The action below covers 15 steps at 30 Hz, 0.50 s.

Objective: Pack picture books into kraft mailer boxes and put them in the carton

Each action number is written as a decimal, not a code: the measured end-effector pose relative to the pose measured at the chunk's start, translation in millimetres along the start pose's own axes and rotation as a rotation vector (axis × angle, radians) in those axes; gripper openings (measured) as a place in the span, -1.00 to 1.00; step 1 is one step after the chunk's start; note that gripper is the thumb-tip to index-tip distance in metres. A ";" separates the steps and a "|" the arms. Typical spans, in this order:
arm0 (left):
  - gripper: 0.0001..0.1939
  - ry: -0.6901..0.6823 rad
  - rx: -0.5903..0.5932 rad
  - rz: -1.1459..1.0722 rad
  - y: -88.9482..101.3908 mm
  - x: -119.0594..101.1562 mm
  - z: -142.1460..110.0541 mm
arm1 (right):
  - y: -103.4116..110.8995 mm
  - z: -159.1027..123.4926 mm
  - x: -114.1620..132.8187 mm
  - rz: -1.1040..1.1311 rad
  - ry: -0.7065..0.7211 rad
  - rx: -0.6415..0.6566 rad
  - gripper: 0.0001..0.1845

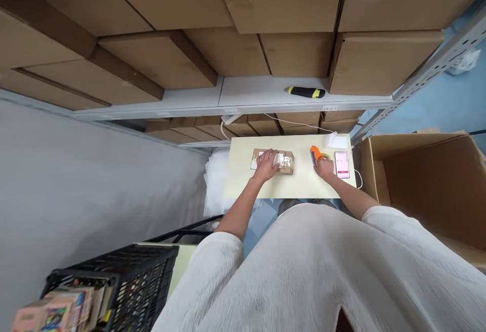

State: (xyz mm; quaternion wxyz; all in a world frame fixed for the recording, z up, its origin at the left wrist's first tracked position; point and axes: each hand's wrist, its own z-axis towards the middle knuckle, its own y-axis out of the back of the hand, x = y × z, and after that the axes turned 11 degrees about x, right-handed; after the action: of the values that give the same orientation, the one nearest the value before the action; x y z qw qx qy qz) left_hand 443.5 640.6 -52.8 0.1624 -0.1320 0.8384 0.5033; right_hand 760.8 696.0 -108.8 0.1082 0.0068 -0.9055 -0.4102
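My left hand (267,165) lies on top of a small cardboard box (290,165), its fingers stretched out over the surface. A white label and shiny clear tape show on the box around my fingers. To the right, apart from the box, my right hand (324,168) is closed around an orange tape dispenser (315,154); part of the yellowish tape roll shows beside the fingers. A phone (342,165) with a lit pinkish screen lies just right of that hand. Both hands are over a pale yellow table (243,182).
Behind the table, a grey metal shelf (193,96) carries several cardboard boxes and a black-and-yellow utility knife (306,92). A large open carton (429,170) stands at right. At lower left is a black crate (144,281) near packed books (56,312). A white device (336,141) sits behind the phone.
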 end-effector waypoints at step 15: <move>-0.44 0.007 -0.119 -0.090 -4.5 49.8 -16.8 | 138.0 -88.4 73.9 -0.178 0.424 -0.441 -0.62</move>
State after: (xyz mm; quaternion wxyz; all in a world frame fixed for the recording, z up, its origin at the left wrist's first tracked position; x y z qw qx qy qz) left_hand 397.5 620.8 -69.2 0.1737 -0.1809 0.8007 0.5440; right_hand 717.0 714.6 64.6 0.2570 0.1477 -0.7479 -0.5939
